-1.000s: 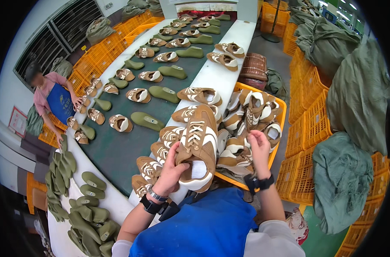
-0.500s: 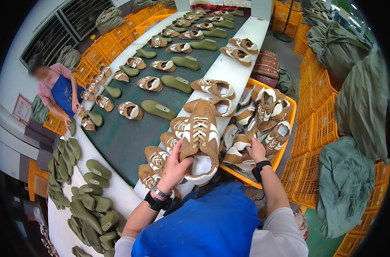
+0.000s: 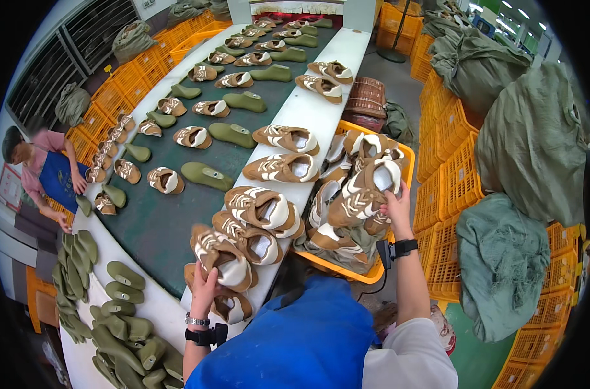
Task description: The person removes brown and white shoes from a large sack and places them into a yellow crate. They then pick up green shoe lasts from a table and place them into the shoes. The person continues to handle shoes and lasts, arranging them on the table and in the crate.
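My left hand (image 3: 205, 293) is closed on a brown and white sneaker (image 3: 218, 254) at the white ledge, among other sneakers. The fingers beneath that shoe are hidden. Over the orange crate (image 3: 408, 165), my right hand (image 3: 400, 209) grips the heel end of another brown and white sneaker (image 3: 359, 200), its laces facing up. More sneakers of the same kind fill the crate. Between my hands, several sneakers (image 3: 261, 209) crowd the white ledge (image 3: 278, 113), some overlapping.
A dark green conveyor (image 3: 139, 230) carries sneakers and olive shoe lasts (image 3: 206, 175). More lasts (image 3: 123, 337) are heaped at lower left. Across the belt a co-worker in a blue apron (image 3: 60, 181) handles lasts. Stacked orange crates (image 3: 453, 165) and green sacks (image 3: 528, 146) line the right.
My left hand has carried its sneaker down and left to the shoes on the ledge. My right hand, earlier among the crate's shoes, has raised a sneaker. The whole view has shifted.
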A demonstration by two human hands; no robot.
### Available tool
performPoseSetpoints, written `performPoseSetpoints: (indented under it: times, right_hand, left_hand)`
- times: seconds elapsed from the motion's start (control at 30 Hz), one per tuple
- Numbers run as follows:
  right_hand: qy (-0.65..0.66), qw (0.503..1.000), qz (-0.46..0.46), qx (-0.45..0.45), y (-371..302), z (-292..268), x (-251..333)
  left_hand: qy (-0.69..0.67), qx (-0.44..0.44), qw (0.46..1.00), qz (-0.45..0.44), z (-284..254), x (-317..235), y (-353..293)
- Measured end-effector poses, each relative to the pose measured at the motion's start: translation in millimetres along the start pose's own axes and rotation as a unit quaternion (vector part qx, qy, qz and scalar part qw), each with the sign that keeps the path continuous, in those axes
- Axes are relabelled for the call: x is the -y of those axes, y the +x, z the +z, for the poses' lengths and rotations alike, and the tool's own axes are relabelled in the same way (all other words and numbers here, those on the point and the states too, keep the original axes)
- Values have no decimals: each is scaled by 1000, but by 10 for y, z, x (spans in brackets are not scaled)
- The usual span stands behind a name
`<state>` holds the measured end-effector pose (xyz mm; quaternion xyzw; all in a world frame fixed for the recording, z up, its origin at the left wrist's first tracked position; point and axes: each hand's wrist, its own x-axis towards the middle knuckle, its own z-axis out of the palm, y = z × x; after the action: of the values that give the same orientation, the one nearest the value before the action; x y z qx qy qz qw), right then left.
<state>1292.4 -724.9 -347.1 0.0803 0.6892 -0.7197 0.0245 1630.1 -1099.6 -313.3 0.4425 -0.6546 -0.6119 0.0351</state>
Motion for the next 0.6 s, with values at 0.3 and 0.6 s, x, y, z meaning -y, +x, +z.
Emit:
performPoseSetpoints:
  times: [0.3,0.6]
  right_hand:
    - [352,864,229,279,-945,703,615]
    - [43,890,-191,411,-1462,1195,832]
  left_hand:
    - [-73,6,936,344,160,-615,-316]
    - [-312,140,921,188,105,-983,-369]
